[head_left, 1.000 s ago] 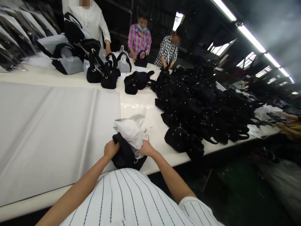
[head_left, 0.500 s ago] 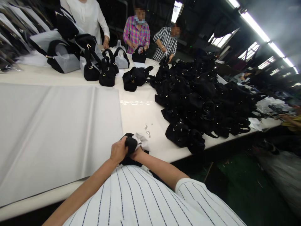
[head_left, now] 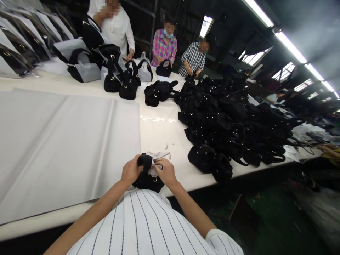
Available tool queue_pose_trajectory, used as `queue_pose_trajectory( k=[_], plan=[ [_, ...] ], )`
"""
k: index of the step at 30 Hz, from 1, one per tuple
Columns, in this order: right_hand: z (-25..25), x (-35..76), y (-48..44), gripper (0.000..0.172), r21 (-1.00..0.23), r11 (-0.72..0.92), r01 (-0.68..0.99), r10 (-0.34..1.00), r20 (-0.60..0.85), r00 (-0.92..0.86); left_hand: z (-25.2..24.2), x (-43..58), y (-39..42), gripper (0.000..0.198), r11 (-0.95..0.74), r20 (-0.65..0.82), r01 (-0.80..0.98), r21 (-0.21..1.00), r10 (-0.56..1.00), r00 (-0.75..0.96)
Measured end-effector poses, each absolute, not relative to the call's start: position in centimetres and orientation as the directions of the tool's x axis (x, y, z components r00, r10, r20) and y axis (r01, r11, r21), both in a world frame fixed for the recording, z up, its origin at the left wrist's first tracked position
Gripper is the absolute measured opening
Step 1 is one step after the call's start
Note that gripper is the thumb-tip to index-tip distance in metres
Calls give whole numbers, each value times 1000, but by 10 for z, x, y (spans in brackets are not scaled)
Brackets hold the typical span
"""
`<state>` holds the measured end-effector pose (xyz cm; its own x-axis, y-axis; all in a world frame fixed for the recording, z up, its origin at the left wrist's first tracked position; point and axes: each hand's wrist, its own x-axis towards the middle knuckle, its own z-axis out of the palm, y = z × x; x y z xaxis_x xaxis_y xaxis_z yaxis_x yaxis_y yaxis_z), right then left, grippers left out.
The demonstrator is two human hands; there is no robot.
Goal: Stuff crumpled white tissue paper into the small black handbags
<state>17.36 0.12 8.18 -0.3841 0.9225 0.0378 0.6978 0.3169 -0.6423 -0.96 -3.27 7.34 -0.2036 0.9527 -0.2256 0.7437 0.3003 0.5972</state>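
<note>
A small black handbag (head_left: 147, 182) with gold-coloured metal fittings rests at the table's front edge, close against my striped shirt. My left hand (head_left: 131, 171) is closed on the bag's black upper part, at its left side. Across from it, my right hand (head_left: 166, 172) pinches pale lining or paper (head_left: 154, 171) at the bag's opening; which of the two it is I cannot tell. More of this whitish material (head_left: 159, 154) sticks out behind the fingers. The bag's inside is mostly hidden by my hands.
A big heap of black handbags (head_left: 225, 120) covers the table's right side. Large grey sheets (head_left: 66, 141) lie on the left. Farther back stand several bags (head_left: 129, 88), some in grey wrapping. Three people (head_left: 164, 46) are across the table. Small scraps (head_left: 166, 146) lie ahead of my hands.
My right hand has come up out of the bag's opening and now pinches pale material at its edge. The left hand keeps its hold. The head view has shifted slightly left.
</note>
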Motion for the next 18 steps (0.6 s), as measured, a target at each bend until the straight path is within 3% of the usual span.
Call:
queue_pose_trajectory(
  k=[2, 4, 5, 7, 10, 15, 18],
  plan=[
    [81, 182, 5, 45, -636, 221, 739, 974, 115, -193, 72, -7, -33, 40, 287, -209, 743, 605, 957, -200],
    [76, 181, 10, 73, -664, 166, 729, 980, 26, -200, 71, -4, -34, 41, 263, -178, 750, 607, 965, -195],
    [73, 178, 12, 73, -685, 163, 710, 965, -40, -260, 71, -2, -34, 40, 255, -162, 752, 608, 967, -197],
    [67, 170, 11, 46, -715, 191, 672, 920, -107, -376, 70, -2, -35, 40, 258, -150, 744, 617, 966, -211],
    [65, 157, 1, 14, -750, 312, 583, 850, -54, -524, 69, -5, -35, 36, 334, -185, 724, 603, 942, -281],
    [64, 147, -13, 34, -732, 512, 450, 622, -46, -782, 70, -4, -36, 38, 339, -110, 792, 507, 937, -331],
    [54, 142, -7, 32, -669, 567, 481, 529, -152, -835, 73, 8, -38, 48, 250, -51, 868, 429, 966, -253]
  ],
)
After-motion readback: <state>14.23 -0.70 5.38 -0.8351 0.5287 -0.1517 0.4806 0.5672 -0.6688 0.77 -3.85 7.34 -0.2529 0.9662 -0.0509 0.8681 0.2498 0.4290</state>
